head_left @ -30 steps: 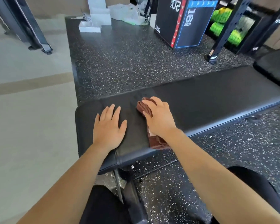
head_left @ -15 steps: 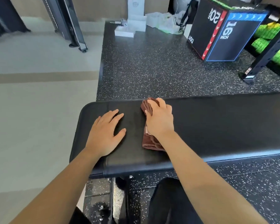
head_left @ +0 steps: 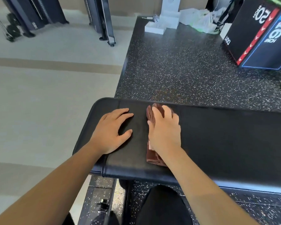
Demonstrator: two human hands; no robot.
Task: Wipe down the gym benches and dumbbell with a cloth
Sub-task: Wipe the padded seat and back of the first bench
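A black padded gym bench (head_left: 225, 137) runs across the middle of the view and out past the right edge. My left hand (head_left: 111, 130) rests on its left end, fingers spread and slightly arched. A folded brown cloth (head_left: 153, 157) lies on the pad just right of that hand. My right hand (head_left: 165, 130) presses flat on top of the cloth, fingers straight, covering most of it; the cloth shows beyond the fingertips and below the wrist. No dumbbell is in sight.
Black speckled rubber flooring (head_left: 177, 65) lies beyond and under the bench, pale floor (head_left: 47, 95) to the left. A black plyo box (head_left: 263, 36) stands at the far right, white boxes (head_left: 167, 18) and a plastic bag at the back. Machine legs (head_left: 104, 21) rise at top left.
The view has swung left, so the bench's left end now sits mid-frame. Both hands keep their places on the pad; my left fingers have arched a little.
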